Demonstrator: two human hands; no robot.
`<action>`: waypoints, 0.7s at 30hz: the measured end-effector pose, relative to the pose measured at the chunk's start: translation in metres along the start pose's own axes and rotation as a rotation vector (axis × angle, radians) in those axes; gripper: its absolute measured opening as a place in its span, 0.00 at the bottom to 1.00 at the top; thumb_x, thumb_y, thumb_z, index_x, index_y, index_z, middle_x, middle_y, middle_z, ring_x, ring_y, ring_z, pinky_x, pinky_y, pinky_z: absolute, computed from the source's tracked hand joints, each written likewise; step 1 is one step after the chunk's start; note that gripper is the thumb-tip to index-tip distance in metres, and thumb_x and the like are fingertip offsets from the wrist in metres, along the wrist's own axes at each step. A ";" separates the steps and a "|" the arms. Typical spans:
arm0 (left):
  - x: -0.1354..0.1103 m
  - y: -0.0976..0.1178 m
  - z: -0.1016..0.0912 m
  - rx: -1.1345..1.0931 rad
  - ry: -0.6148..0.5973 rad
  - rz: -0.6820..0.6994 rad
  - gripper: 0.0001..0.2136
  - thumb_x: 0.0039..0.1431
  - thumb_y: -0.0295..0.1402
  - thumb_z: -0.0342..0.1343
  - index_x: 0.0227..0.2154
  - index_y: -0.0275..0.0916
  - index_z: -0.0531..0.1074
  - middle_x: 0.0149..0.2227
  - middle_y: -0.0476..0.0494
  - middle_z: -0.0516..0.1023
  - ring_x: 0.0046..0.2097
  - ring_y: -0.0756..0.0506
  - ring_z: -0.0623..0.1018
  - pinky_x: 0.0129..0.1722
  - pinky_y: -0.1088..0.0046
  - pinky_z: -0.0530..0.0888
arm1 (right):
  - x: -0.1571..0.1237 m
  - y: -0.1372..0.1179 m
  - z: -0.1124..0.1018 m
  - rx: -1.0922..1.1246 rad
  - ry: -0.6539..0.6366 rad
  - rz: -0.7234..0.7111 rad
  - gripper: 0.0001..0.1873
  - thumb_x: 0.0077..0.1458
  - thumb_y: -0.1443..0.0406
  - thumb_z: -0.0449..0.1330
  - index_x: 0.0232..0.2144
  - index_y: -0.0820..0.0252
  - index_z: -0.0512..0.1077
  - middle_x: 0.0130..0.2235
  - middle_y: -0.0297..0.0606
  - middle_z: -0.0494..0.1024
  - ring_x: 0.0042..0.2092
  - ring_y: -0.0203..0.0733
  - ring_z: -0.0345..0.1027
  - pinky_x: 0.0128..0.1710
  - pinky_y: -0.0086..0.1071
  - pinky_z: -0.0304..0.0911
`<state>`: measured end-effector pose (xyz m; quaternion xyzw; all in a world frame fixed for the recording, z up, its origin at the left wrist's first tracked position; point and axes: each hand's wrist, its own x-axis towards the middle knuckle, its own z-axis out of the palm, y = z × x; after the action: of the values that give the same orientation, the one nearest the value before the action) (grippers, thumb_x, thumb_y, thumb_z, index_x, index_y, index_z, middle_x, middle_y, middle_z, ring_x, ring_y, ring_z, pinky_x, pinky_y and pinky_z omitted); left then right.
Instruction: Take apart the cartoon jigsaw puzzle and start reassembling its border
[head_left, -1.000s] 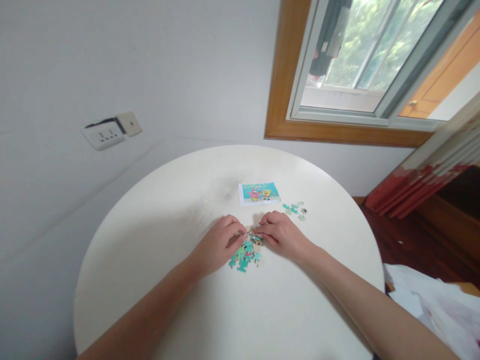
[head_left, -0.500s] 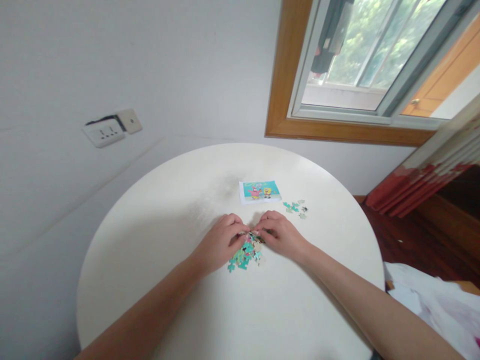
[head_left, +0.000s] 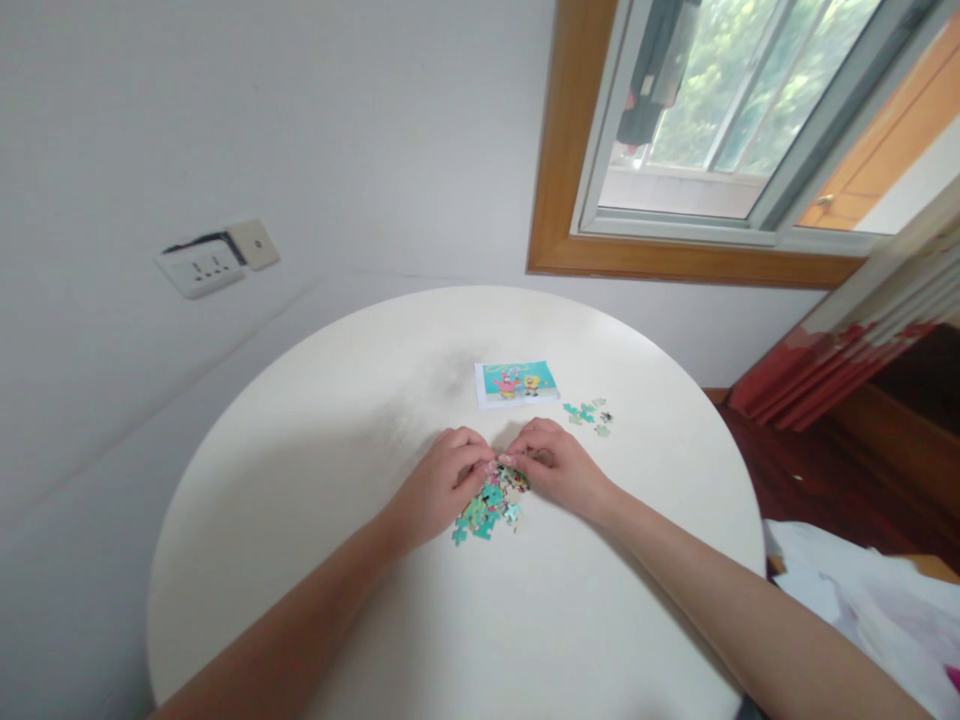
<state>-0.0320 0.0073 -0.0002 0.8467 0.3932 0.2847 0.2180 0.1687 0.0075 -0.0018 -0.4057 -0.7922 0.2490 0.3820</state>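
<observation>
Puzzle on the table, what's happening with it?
A person is working at a round white table. The left hand and right hand meet fingertip to fingertip at the far edge of a pile of puzzle pieces. Whether they pinch a piece is too small to tell. Farther back lies a picture card, with a few loose pieces to its right.

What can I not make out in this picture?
Head view only.
Whatever the left hand and right hand pinch: hidden by fingers.
The puzzle pile: partly under both hands, pieces too small.
The loose pieces: too small to count.
The white cloth: cut off by right edge.
</observation>
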 end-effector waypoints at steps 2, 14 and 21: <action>0.000 0.001 0.001 0.004 0.002 0.023 0.09 0.61 0.30 0.49 0.32 0.38 0.75 0.37 0.43 0.72 0.42 0.45 0.70 0.44 0.68 0.68 | 0.002 0.001 -0.003 -0.016 0.044 0.019 0.06 0.55 0.62 0.61 0.29 0.58 0.76 0.30 0.35 0.75 0.37 0.37 0.68 0.42 0.33 0.61; -0.003 -0.005 0.001 0.051 0.035 0.021 0.12 0.62 0.31 0.49 0.44 0.42 0.75 0.42 0.42 0.70 0.46 0.44 0.70 0.49 0.67 0.68 | -0.002 0.067 -0.101 -0.612 -0.078 0.394 0.10 0.52 0.59 0.60 0.27 0.57 0.80 0.33 0.39 0.78 0.36 0.41 0.68 0.38 0.31 0.58; -0.003 -0.004 0.000 0.050 0.039 0.011 0.11 0.62 0.31 0.49 0.43 0.41 0.74 0.42 0.43 0.70 0.46 0.44 0.70 0.48 0.66 0.67 | -0.003 0.060 -0.101 -0.778 -0.055 0.470 0.09 0.49 0.57 0.63 0.29 0.54 0.79 0.35 0.39 0.76 0.38 0.44 0.66 0.36 0.32 0.56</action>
<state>-0.0357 0.0075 -0.0028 0.8483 0.3995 0.2926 0.1875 0.2789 0.0464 0.0134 -0.6809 -0.7231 0.0234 0.1135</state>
